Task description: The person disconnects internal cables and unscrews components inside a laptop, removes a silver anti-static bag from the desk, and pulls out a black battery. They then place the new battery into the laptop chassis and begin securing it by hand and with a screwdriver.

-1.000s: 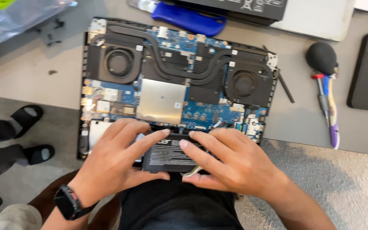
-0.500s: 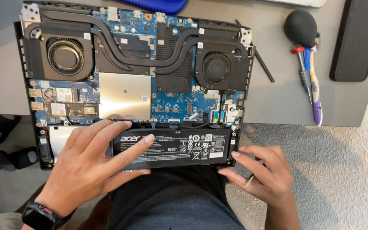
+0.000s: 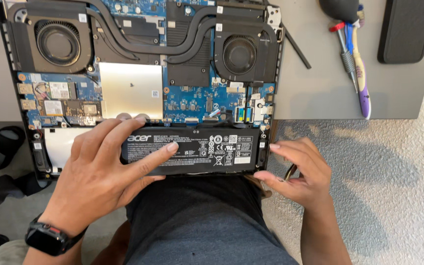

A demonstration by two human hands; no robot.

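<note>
Grey tabletop [image 3: 320, 93], opened laptop [image 3: 138, 73] hanging over its near edge, above my lap.
Left hand [image 3: 99, 172] lies flat, fingers spread, on the black battery [image 3: 207, 149] in its bay at the laptop's front edge; right hand [image 3: 298, 169] pinches its right end w/ fingertips. Looks like seating or lifting; can't tell which. Next calls for even pressure, both ends.

A long, flat black battery [image 3: 192, 149] with a label of white print lies level across the near edge of the opened laptop [image 3: 138, 83], just below its blue circuit board, its right end reaching the laptop's right front corner.
</note>
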